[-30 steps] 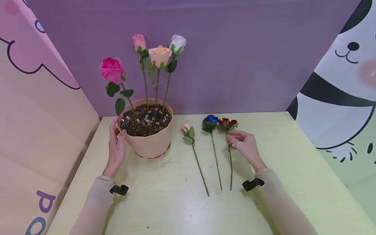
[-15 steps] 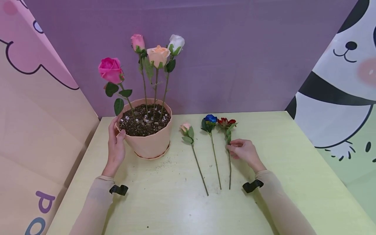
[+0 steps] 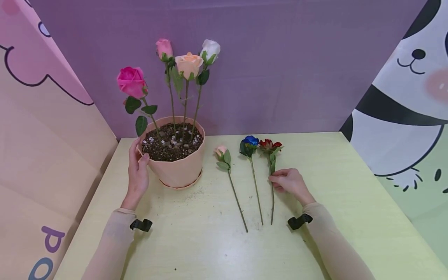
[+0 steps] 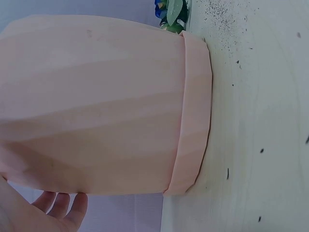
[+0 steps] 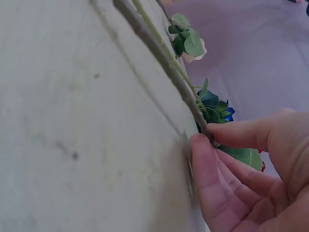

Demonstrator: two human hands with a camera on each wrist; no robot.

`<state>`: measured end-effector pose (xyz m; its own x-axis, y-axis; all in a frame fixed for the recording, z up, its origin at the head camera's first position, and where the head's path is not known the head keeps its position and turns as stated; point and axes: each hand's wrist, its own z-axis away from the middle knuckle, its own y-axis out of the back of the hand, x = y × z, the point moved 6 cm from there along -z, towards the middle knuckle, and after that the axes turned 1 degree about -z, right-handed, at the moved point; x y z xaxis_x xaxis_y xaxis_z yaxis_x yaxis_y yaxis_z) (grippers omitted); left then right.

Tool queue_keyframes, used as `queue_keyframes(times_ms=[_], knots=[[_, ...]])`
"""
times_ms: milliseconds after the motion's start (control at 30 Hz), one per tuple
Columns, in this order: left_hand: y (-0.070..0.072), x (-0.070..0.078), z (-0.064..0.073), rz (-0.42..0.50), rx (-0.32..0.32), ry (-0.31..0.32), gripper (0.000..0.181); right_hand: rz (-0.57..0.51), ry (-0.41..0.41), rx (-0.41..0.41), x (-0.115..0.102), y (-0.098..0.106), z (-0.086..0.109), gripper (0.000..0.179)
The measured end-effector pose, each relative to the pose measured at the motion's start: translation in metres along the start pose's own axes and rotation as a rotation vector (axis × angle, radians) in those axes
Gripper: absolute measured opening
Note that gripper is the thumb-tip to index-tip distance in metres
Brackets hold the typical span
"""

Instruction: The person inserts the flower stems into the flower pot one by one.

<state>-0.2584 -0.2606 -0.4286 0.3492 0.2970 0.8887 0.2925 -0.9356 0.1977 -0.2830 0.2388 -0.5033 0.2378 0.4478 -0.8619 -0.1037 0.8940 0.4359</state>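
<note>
My left hand [image 3: 138, 175] holds the left side of a pink flowerpot [image 3: 176, 173], thumb near the rim and fingers along the outer wall. In the left wrist view, fingertips press against the wall of the pot [image 4: 96, 106]. Between thumb and fingers, my right hand [image 3: 289, 182] pinches the stem of a red flower [image 3: 270, 146] just below its leaves. The right wrist view shows this pinch on the brown stem [image 5: 166, 65] close over the table. Left of it lie a blue rose [image 3: 250, 142] and a pale pink rosebud [image 3: 221, 151].
Dark soil [image 3: 171, 146] with pebbles fills the pot, where a magenta rose [image 3: 131, 82], a pink rose [image 3: 164, 48], a peach rose [image 3: 189, 65] and a white rose [image 3: 210, 50] stand upright. Soil crumbs dot the table [image 3: 210, 252]. A purple backdrop [image 3: 280, 70] rises behind.
My right hand has slid down the red flower's stem, from just under the bloom to below the leaves. The left hand has stayed on the pot.
</note>
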Motion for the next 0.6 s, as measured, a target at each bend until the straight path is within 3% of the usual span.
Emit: queue_keyframes(times_ms=[600], knots=[[0.000,0.000,0.001,-0.013,0.004,0.008,0.056,-0.127,0.103,0.002,-0.025,0.013,0.008,0.048]])
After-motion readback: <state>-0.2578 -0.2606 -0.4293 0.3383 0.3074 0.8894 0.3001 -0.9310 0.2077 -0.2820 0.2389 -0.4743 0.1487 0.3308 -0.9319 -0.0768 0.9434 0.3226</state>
